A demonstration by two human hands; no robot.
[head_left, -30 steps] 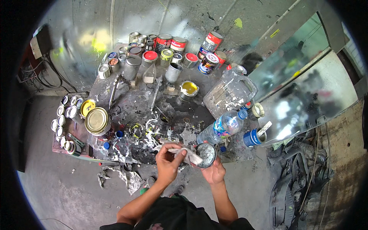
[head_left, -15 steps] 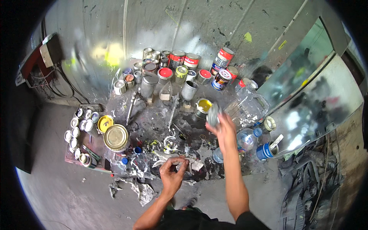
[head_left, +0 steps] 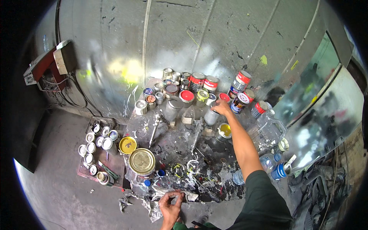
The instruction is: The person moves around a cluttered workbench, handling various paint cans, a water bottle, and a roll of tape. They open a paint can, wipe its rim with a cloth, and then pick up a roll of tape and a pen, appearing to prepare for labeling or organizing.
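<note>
Paint-spattered, the bench (head_left: pixel 172 138) bears a cup (head_left: pixel 211 118) toward its back — likely light, stiff, best held round the sides — right hand (head_left: pixel 222 108) curled over its top, left hand (head_left: pixel 171 203) half-closed by a rag (head_left: pixel 191 196), grips unclear.

Workbench (head_left: pixel 172 140): grey cup (head_left: pixel 211 118), open yellow-paint can (head_left: pixel 225 131), large lidded can (head_left: pixel 142 161), clear jug (head_left: pixel 271 129)
Low platform (head_left: pixel 118 163): small cans (head_left: pixel 88 158)

From here I see the right hand (head_left: pixel 220 107) at the top of a grey cylindrical metal cup (head_left: pixel 210 118), just left of an open silver can of yellow paint (head_left: pixel 225 131). Nearer me than that can, the left hand (head_left: pixel 171 205) curls beside a crumpled whitish cloth (head_left: pixel 191 196); rightward and nearer lies a clear blue-capped plastic bottle (head_left: pixel 268 163)
</note>
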